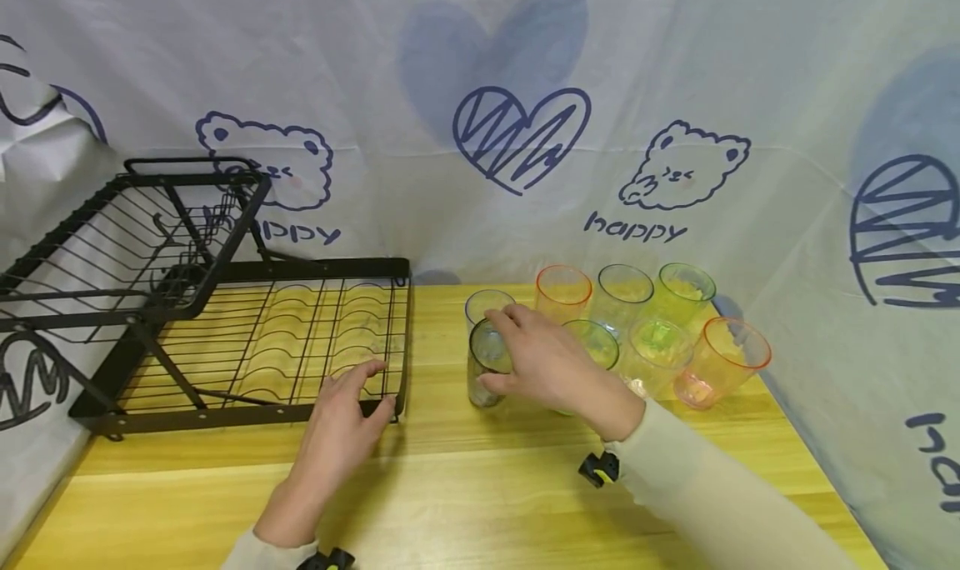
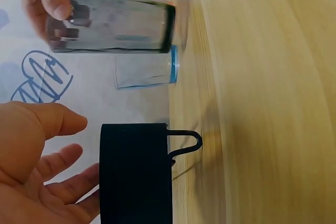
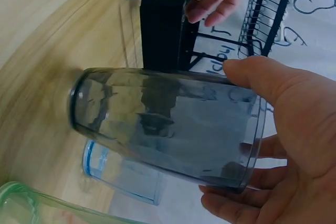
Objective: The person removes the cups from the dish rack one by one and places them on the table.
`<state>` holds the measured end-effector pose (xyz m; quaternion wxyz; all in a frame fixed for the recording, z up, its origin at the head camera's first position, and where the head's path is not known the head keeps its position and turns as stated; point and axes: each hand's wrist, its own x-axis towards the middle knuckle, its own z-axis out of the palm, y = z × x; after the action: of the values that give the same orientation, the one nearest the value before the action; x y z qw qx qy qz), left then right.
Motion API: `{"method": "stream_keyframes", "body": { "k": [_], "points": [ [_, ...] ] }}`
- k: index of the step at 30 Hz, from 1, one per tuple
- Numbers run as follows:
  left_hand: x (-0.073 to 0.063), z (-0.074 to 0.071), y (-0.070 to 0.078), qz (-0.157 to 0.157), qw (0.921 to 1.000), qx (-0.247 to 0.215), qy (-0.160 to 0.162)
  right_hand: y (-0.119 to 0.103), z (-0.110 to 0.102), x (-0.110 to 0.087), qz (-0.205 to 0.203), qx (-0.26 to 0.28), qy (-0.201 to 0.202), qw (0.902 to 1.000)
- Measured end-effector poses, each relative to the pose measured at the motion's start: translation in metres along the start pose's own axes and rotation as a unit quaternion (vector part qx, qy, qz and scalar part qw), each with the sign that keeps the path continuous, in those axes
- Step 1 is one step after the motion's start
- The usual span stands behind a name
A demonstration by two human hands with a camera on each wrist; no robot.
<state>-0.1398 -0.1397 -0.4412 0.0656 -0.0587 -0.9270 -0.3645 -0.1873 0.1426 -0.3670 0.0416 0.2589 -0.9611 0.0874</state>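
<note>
My right hand [image 1: 551, 366] grips a grey see-through drinking glass [image 1: 482, 382] near its rim, thumb on one side and fingers on the other. In the right wrist view this glass [image 3: 163, 124] looks upright relative to the table, its base close over the wood. Right behind it stands a clear glass with a blue rim [image 1: 480, 305]. My left hand [image 1: 339, 428] is held with fingers spread and nothing between them, by the front right corner of a black wire dish rack [image 1: 247, 417].
Several tinted glasses stand at the right, among them an orange-rimmed one [image 1: 723, 362], a green one [image 1: 684, 291] and a red-rimmed one [image 1: 562, 291]. The rack's raised upper tier [image 1: 135, 303] is at the left. A printed white sheet [image 1: 420, 195] hangs behind the wooden table [image 1: 450, 503].
</note>
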Motion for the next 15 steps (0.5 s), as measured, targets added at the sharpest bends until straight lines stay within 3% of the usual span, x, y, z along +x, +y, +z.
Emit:
{"method": "stream_keyframes", "body": {
  "k": [7,15],
  "points": [
    [0.0000,0.0007,-0.0004,-0.003,1.0000,-0.004,-0.006,0.0018,0.0066,0.0000,-0.017,-0.040,-0.006,0.9990],
    [-0.0009,0.0033,-0.0007,-0.001,1.0000,0.000,-0.002,0.0027,0.0063,0.0048,-0.008,-0.036,-0.034,0.9988]
  ]
}}
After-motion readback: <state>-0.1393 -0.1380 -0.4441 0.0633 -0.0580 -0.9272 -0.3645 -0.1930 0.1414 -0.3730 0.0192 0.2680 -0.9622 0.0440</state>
